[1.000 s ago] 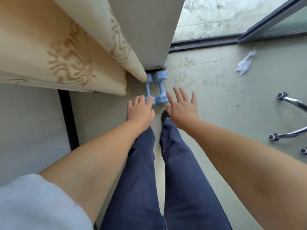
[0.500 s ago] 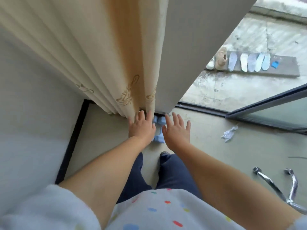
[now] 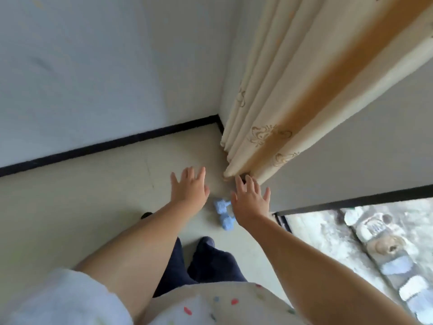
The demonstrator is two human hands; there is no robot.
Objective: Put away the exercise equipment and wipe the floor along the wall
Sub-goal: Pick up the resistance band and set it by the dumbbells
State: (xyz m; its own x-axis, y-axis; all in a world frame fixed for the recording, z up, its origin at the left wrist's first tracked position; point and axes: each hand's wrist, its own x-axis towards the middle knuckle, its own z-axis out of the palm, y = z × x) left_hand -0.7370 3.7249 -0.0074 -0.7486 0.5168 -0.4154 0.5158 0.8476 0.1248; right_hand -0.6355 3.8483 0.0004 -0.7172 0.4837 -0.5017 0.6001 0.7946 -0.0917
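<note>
Dumbbells, pale blue ribbed plastic pair (image 3: 223,214), lie on the cream floor (image 3: 93,207) just below centre of frame, partly hidden behind the right hand. They sit close to the foot of the curtain and the wall corner.

Fingers: left hand (image 3: 189,187) spread wide, palm down, holding nothing, at centre frame to the left of the dumbbells. Right hand (image 3: 250,199) likewise spread wide and empty, its fingertips overlapping the hem of the cream curtain with a tan band and gold motifs (image 3: 264,141) in the picture; actual contact cannot be told. Both hands appear above the dumbbells, not on them.

Outward: dark-trousered legs and feet (image 3: 206,254) stand just below the dumbbells in frame. Black skirting strip (image 3: 117,145) runs along the pale wall, upper left to centre. Lower right: a dark door track (image 3: 351,200) and an outdoor ledge beyond.

Risks, as judged:
- Dumbbells lie near the feet; a slipped grasp could drop one on a toe.
- Curtain hem hangs right beside the reach; fingers could snag fabric instead of a handle.
- Frame is motion-blurred, so aim may be poor.
- No cloth visible here for the wiping step.
</note>
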